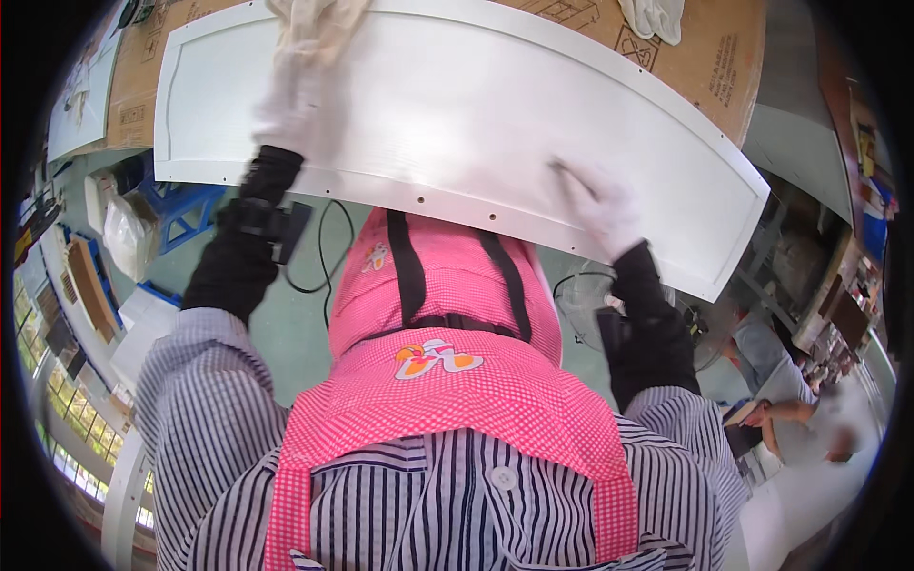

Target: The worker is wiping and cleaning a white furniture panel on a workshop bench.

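Ahead, a white panel (447, 114) lies on cardboard (709, 62) above green floor (295, 343).

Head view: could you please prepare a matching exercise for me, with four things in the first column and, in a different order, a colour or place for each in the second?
Things:
1. panel
2. apron
3. cardboard
4. right hand

Colours and places:
A. brown, partly covered by a white piece
B. at the right part of a white surface
C. white, with small holes along its edge
D. pink, worn over a striped shirt

Pairs: 1-C, 2-D, 3-A, 4-B
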`<action>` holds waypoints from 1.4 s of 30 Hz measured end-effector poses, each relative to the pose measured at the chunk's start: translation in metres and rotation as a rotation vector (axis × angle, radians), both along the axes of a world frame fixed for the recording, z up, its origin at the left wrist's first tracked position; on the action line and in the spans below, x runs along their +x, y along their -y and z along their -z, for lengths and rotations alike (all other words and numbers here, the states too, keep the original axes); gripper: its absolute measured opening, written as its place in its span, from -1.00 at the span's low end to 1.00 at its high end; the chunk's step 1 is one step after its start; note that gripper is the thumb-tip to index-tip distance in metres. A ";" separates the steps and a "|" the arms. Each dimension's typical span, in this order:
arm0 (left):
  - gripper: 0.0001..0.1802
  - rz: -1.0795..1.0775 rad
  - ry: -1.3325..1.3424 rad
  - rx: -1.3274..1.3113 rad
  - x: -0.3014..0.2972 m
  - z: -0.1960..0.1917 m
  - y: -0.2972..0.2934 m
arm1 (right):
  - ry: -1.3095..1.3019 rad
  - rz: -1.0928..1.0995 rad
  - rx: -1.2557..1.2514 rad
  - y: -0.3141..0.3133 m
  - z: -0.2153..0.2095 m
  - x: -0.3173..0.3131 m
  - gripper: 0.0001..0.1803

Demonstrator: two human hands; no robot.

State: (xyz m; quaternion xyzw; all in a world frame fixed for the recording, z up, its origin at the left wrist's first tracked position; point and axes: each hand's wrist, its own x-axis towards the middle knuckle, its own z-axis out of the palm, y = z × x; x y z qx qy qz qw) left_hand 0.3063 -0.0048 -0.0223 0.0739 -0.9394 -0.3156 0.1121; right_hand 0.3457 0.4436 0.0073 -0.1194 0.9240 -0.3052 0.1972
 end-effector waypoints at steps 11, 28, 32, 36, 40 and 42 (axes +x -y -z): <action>-0.62 -0.001 -0.049 -0.588 -0.029 0.009 0.271 | -0.211 -0.507 0.200 0.012 -0.013 0.032 -0.53; -0.66 -0.211 -0.157 -0.784 -0.034 0.035 0.227 | -0.026 -0.201 0.067 0.045 -0.039 0.013 -0.66; -0.65 -0.227 -0.145 -0.786 -0.034 0.033 0.233 | 0.004 -0.461 0.255 0.047 -0.027 0.020 -0.60; -0.64 -0.207 -0.145 -0.778 -0.031 0.035 0.239 | -0.047 -0.505 0.102 0.164 -0.022 0.003 -0.62; -0.66 -0.210 -0.145 -0.731 -0.041 0.040 0.227 | -0.147 -0.564 0.042 0.251 0.007 -0.022 -0.68; -0.66 -0.215 -0.151 -0.740 -0.036 0.039 0.230 | -0.006 -0.413 -0.212 0.251 0.009 -0.043 -0.72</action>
